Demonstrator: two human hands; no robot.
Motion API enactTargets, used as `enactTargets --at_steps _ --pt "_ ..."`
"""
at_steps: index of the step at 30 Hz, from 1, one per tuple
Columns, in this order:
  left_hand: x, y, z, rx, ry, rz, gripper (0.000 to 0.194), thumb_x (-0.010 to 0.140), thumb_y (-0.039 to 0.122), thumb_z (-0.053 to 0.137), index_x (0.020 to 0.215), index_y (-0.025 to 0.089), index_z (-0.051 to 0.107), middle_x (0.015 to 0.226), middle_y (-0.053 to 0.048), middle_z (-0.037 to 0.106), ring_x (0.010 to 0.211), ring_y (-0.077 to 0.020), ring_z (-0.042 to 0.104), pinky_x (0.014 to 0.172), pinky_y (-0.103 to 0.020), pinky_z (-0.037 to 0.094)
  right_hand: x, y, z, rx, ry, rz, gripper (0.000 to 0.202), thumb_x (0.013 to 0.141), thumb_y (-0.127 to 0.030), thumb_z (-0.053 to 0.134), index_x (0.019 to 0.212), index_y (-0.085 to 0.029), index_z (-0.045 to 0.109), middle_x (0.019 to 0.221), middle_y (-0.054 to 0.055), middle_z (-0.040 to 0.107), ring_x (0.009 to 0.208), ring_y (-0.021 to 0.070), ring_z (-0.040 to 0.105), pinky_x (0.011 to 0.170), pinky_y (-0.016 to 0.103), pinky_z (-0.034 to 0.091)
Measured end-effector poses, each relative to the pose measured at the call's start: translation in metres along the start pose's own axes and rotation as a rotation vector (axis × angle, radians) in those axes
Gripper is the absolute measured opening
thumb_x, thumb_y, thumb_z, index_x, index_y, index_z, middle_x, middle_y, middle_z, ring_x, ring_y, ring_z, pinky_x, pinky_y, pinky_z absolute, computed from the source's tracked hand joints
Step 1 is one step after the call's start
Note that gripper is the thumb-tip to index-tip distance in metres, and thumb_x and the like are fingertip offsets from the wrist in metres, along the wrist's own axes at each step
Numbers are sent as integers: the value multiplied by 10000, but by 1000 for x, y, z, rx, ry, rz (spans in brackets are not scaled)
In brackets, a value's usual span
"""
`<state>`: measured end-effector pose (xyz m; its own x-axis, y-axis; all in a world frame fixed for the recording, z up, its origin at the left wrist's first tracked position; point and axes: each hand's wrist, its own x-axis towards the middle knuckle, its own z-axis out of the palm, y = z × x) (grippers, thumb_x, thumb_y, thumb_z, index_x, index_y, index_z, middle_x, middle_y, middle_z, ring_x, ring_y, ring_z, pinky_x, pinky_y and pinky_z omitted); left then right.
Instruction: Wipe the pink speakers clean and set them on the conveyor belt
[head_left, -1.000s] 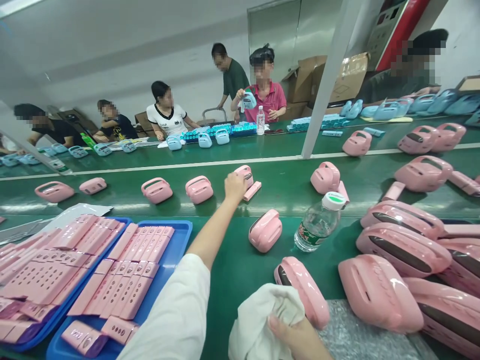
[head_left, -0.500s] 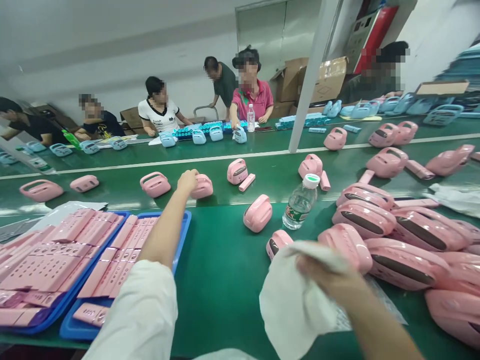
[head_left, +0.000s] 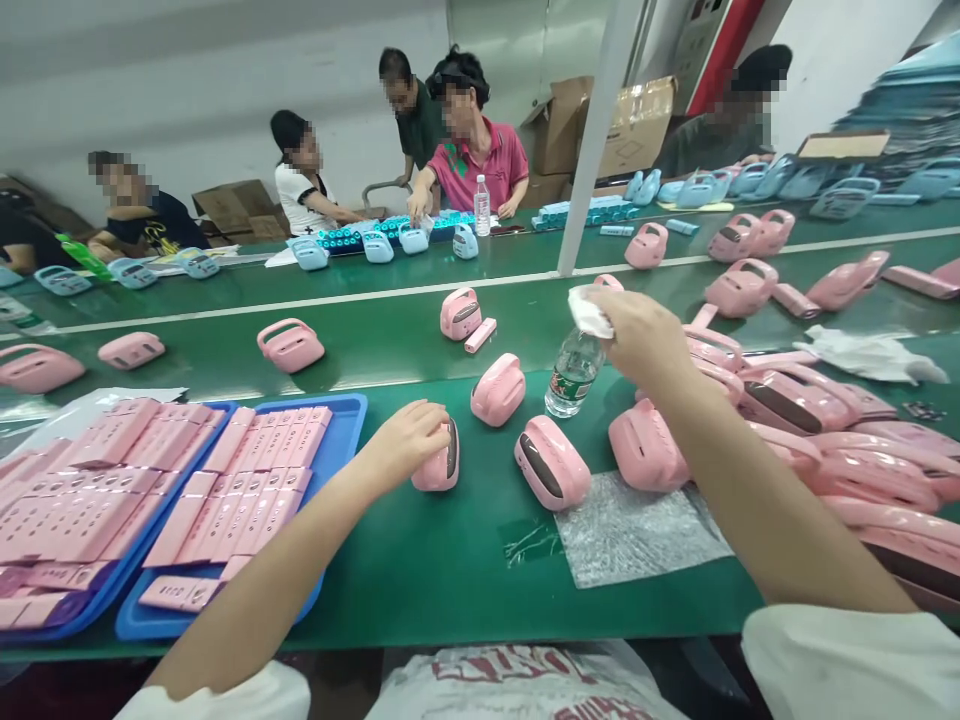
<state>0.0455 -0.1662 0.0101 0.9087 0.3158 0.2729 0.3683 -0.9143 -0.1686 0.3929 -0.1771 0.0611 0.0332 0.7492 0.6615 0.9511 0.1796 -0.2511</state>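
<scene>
My left hand (head_left: 411,440) is wrapped over the top of a pink portable speaker (head_left: 437,470) standing on the green bench. Its dark front strip faces right. In my right hand (head_left: 637,322) is a bunched white cloth (head_left: 590,312), pressed over the top of a clear water bottle (head_left: 571,375); the cap is hidden under it. Just right of my left hand, a second pink speaker (head_left: 553,463) lies with its dark strip toward me. Behind it, another pink speaker (head_left: 499,390) stands near the bottle.
Blue trays (head_left: 349,410) of pink bars stand at left. Pink speakers (head_left: 799,395) crowd the right side, near a clear plastic sheet (head_left: 637,530). A white post (head_left: 592,150) rises beyond the belt. Across it, several people sit by blue speakers (head_left: 379,247).
My left hand has brought a pink speaker from the belt back onto the near bench. My right hand has carried the cloth up and forward onto the bottle's top.
</scene>
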Motion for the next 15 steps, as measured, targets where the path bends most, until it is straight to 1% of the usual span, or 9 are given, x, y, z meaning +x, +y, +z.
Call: enactTargets --at_steps 1,3,5,7,9,12,13,15 --pt "-4 1 1 4 35 26 234 911 22 450 829 140 635 1063 -127 703 1055 -238 652 974 -410 518 -2 3 11 7 -18 -25 333 778 -124 503 1064 -182 664 1113 133 700 1047 323 627 847 444 500" --pt "-11 -1 1 -42 20 12 250 862 -28 452 883 136 640 1133 -132 698 1163 -270 624 984 -408 530 -2 11 27 39 -26 -70 360 767 -134 519 1102 -176 645 1132 141 683 1051 306 628 830 419 513" --pt "-16 -4 -1 -117 -60 -44 349 796 -75 434 966 138 652 1240 -129 668 1283 -303 555 1030 -431 514 0 21 36 120 8 -90 306 764 -161 529 1046 -171 648 1066 141 685 1005 285 636 823 402 517" --pt "-17 -5 -6 -198 -158 -116 473 753 -89 423 1087 155 651 1335 -123 621 1357 -312 488 1072 -453 484 3 29 40 222 67 -80 242 760 -187 534 972 -189 653 1003 122 691 976 272 636 836 399 512" --pt "-15 -3 -13 -262 -234 -196 557 749 -75 419 1203 174 625 1377 -130 590 1385 -309 459 1088 -464 467 4 34 41 295 117 -56 197 754 -214 549 919 -211 658 966 103 695 967 268 630 842 400 506" --pt "-11 1 -29 -303 -290 -320 555 794 -10 412 1290 166 589 1409 -164 551 1396 -320 441 1099 -496 443 3 40 34 370 214 6 133 741 -249 595 853 -219 661 921 96 695 934 258 620 843 393 497" --pt "-10 3 -34 -306 -293 -360 536 816 29 418 1311 162 575 1433 -172 525 1408 -328 422 1109 -511 427 4 44 30 390 274 40 123 746 -261 606 847 -214 657 915 103 691 926 254 612 860 397 489" --pt "-11 6 -42 -306 -279 -451 493 869 147 445 1352 158 539 1492 -181 458 1436 -340 374 1129 -536 391 11 54 21 441 441 134 134 770 -291 615 861 -196 637 929 121 672 929 247 590 920 421 462"
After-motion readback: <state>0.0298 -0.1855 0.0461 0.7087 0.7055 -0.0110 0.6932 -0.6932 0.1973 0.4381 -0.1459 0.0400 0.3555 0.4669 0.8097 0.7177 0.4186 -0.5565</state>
